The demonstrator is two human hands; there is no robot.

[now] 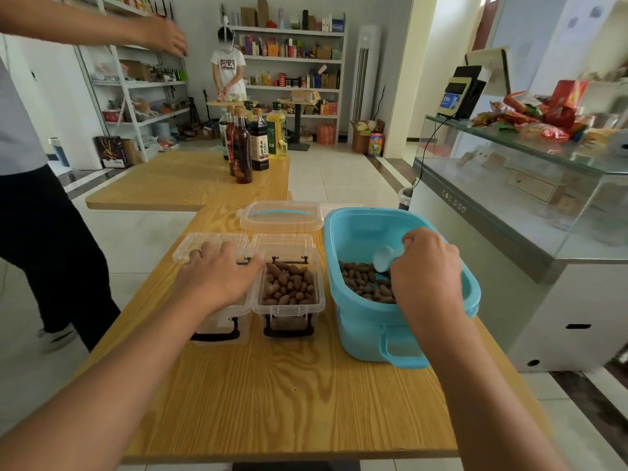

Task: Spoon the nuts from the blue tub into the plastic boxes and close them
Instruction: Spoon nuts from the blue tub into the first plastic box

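A blue tub (360,321) with brown nuts (365,282) in its bottom stands at the right of the wooden table (272,396). Inside it my right hand (424,270) grips a pale blue spoon (385,258) just above the nuts. Left of the tub stand two clear plastic boxes with lids hinged open behind them. The right box (289,309) is full of nuts. My left hand (221,277) rests flat over the left box (222,329), fingers spread, hiding its inside.
The tub's clear lid (282,215) with a blue handle lies behind the boxes. A second table (170,185) beyond holds several dark bottles (243,147). A person stands close at the left, another at the far shelves. A glass counter (523,185) runs along the right.
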